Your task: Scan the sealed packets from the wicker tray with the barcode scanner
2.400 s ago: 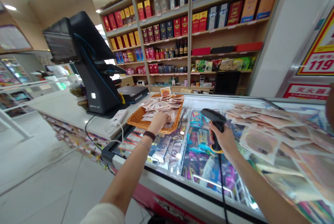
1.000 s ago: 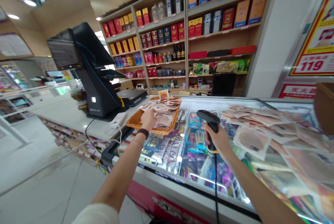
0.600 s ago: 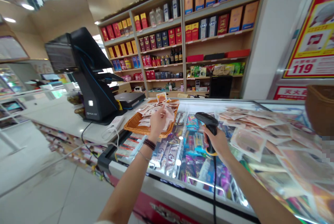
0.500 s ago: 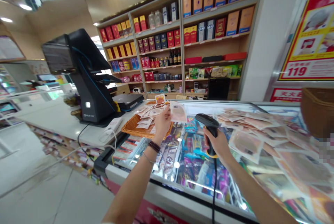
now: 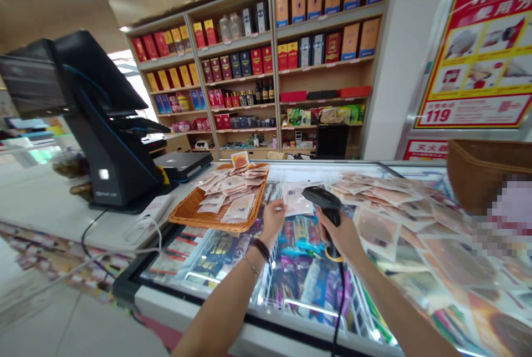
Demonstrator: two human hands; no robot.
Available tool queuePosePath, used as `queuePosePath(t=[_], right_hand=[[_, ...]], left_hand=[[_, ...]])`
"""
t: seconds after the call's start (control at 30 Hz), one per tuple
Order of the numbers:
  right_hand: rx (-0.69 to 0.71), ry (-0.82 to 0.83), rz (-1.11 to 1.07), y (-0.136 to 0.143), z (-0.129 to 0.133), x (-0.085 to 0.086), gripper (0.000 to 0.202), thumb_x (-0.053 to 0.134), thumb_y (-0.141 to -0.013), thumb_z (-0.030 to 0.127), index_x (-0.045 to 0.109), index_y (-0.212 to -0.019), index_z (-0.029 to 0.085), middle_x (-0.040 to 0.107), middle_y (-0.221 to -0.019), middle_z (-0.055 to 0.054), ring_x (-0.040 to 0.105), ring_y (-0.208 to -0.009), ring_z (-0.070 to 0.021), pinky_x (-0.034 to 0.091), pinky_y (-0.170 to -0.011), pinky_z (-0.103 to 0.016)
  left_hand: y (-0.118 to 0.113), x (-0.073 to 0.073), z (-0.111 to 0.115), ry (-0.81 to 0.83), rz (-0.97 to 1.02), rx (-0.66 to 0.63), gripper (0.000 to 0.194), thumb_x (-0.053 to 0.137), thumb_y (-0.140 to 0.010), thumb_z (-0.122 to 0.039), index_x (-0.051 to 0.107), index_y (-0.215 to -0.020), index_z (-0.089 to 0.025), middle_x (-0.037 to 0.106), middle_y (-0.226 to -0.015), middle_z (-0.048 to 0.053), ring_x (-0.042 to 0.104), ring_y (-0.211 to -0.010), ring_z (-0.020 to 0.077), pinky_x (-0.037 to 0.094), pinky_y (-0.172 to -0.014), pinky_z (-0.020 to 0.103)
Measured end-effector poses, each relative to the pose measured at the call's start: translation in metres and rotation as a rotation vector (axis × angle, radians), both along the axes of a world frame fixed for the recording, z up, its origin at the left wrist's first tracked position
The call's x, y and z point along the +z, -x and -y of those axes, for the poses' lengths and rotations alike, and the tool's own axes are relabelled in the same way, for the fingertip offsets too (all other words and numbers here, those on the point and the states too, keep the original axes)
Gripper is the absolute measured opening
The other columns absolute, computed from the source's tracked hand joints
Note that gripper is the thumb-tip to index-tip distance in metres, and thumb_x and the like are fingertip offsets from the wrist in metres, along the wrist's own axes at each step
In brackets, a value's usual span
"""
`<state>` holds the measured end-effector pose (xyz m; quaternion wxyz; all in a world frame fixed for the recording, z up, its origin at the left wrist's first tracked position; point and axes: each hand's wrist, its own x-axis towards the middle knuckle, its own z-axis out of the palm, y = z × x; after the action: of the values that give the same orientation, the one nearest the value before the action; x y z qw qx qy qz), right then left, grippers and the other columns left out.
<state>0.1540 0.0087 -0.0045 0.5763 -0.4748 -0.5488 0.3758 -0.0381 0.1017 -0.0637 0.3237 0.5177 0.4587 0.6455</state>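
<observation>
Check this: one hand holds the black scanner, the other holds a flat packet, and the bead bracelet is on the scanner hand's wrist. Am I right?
Wrong wrist: the head view shows the bead bracelet on the wrist of the left hand, which holds the flat packet. The right hand holds the black scanner.

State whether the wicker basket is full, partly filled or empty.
Partly filled: flat packets lie in the wicker basket, while its weave shows at the left end.
</observation>
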Motion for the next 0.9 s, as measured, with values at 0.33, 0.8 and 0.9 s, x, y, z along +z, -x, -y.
queuePosePath(t=[0.33, 0.8, 0.9], right_hand=[[0.000, 0.032, 0.140, -0.001, -0.004, -0.011, 0.049, 0.067, -0.083, 0.067, 0.054, -0.063, 0.025, 0.056, -0.041, 0.001, 0.050, -0.035, -0.0153, 0.039, -0.044, -0.029], [0.057, 0.024, 0.152, -0.001, -0.004, -0.013, 0.049, 0.066, -0.086, 0.064, 0.054, -0.059, 0.025, 0.056, -0.041, 0.001, 0.050, -0.035, -0.0149, 0.040, -0.045, -0.029], [0.051, 0.023, 0.146, 0.000, -0.005, -0.014, 0.047, 0.066, -0.085, 0.063, 0.054, -0.061, 0.025, 0.056, -0.042, 0.001, 0.050, -0.035, -0.0147, 0.040, -0.045, -0.029]], left_hand=[[0.005, -0.006, -0.002, 0.002, -0.022, 0.025, 0.018, 0.074, -0.071, -0.017, 0.082, -0.087, -0.013, 0.079, -0.082, 0.008, 0.069, -0.072, 0.0172, 0.053, -0.066, 0.024], [0.006, -0.008, -0.004, -0.012, -0.034, 0.044, 0.020, 0.075, -0.072, -0.020, 0.082, -0.089, -0.014, 0.079, -0.083, 0.009, 0.069, -0.073, 0.0183, 0.054, -0.067, 0.026], [0.006, -0.006, -0.002, -0.006, -0.010, 0.030, 0.022, 0.079, -0.071, -0.025, 0.081, -0.090, -0.015, 0.079, -0.084, 0.009, 0.070, -0.076, 0.0191, 0.055, -0.069, 0.027]])
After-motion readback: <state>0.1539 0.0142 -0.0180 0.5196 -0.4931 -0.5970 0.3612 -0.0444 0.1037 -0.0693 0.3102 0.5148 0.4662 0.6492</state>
